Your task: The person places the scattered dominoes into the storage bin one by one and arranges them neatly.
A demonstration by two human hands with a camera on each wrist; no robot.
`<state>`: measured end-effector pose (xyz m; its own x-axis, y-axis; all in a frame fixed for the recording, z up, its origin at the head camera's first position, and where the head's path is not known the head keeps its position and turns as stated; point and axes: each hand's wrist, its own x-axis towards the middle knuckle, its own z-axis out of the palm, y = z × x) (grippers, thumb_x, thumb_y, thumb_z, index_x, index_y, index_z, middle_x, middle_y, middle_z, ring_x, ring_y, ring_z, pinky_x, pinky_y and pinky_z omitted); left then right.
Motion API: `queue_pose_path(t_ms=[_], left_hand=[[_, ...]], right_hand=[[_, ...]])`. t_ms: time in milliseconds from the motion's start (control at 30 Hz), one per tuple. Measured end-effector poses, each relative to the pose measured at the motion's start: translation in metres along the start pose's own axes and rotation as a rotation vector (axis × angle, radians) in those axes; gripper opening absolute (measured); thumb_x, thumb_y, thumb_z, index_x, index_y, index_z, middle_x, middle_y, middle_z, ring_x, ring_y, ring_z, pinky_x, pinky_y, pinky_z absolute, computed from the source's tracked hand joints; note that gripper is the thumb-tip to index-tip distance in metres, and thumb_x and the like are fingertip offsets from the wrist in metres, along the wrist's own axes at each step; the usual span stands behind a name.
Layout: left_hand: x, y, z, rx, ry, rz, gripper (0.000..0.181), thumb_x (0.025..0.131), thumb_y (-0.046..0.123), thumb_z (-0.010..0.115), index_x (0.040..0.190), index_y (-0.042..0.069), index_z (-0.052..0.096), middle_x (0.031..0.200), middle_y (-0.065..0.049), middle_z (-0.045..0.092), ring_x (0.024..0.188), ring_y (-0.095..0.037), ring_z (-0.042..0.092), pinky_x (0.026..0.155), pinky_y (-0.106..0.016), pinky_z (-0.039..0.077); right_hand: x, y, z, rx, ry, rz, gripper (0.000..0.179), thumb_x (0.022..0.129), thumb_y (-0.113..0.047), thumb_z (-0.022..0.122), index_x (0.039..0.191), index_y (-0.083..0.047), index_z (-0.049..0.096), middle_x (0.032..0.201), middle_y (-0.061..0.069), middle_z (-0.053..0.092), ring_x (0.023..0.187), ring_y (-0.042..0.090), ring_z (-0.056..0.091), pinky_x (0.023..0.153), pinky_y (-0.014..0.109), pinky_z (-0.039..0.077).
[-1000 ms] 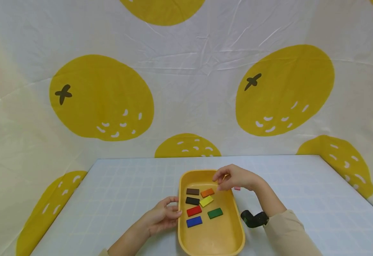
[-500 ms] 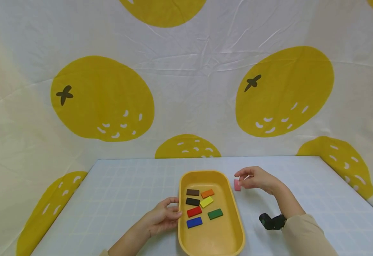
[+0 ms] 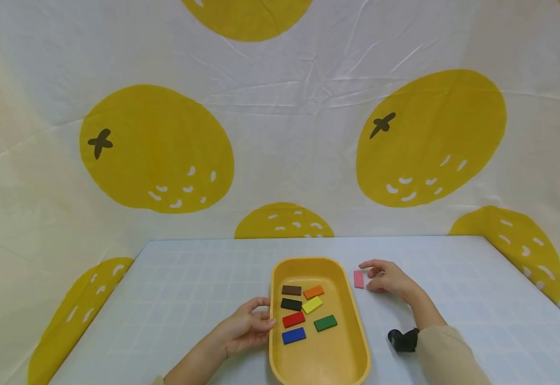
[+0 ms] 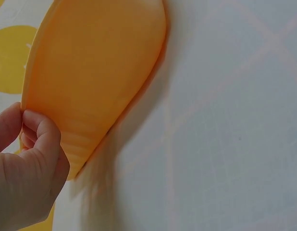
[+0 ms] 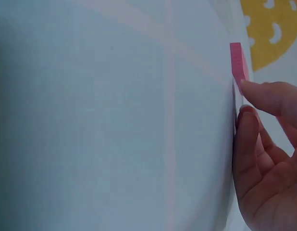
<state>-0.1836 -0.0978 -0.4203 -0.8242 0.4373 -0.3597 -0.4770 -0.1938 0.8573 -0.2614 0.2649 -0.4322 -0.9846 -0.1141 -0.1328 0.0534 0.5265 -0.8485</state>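
Note:
My left hand (image 3: 247, 327) pinches the left rim of a yellow tray (image 3: 319, 358); in the left wrist view, thumb and fingertips meet at the edge of the tray (image 4: 95, 62). A small pink block (image 3: 358, 279) lies on the table to the right of the tray. Just right of that block is my right hand (image 3: 389, 278), its index finger and thumb apart with nothing held between them. The right wrist view has the pink block (image 5: 238, 62) just beyond the fingertips of my right hand (image 5: 271, 159).
Inside the tray lie flat blocks: brown (image 3: 292, 290), black (image 3: 291, 304), red (image 3: 293, 320), blue (image 3: 294, 336), orange (image 3: 313, 292), yellow (image 3: 312, 305) and green (image 3: 325, 323). A wall cloth with yellow fruit prints (image 3: 157, 149) stands behind the pale checked table (image 3: 203, 267).
My right hand has moved right from over the tray's far right corner to beside the pink block, now fully in sight. The left hand keeps its hold on the rim.

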Motion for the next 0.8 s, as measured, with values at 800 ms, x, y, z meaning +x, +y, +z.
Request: queue_pose_path(t_ms=[800], left_hand=[[-0.001,0.002,0.001,0.002,0.010,-0.007,0.045,0.086,-0.011,0.054,0.125,0.004,0.036,0.114,-0.018,0.055,0.088,-0.021,0.057,0.073,-0.027,0.050]], right_hand=[[-0.001,-0.013,-0.009,-0.225,-0.168,-0.085,0.023,0.075,-0.009,0.075,0.095,-0.005,0.065,0.080,0.006,0.052,0.074,0.020,0.048,0.067,0.029,0.047]])
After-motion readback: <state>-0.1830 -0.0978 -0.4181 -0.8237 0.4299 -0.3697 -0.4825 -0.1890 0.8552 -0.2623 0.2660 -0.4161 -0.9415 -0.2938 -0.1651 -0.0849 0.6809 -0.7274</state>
